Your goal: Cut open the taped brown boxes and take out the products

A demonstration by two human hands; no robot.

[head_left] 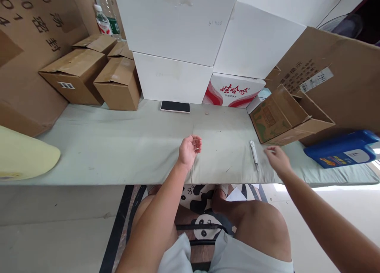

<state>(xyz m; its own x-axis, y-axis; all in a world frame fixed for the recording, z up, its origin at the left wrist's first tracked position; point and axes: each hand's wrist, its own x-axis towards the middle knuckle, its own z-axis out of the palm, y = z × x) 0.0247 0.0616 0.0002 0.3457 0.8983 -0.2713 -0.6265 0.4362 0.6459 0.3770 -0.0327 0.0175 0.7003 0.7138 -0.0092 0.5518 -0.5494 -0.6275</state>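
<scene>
My left hand hovers over the middle of the cloth-covered table, palm turned inward. Its fingers are loosely curled and a little apart, with nothing seen in them. To the right, my right hand has its fingers drawn together, slightly blurred, and no object shows in it. Just left of those fingertips lies a white utility knife, apart from the hand, its tip toward the table's front edge. An open cardboard box stands tilted beyond the right hand.
A phone lies by the stacked white boxes. Small brown cartons and bottles stand back left. A blue jug lies at right, a pale yellow object at left. Panda-patterned matting is below.
</scene>
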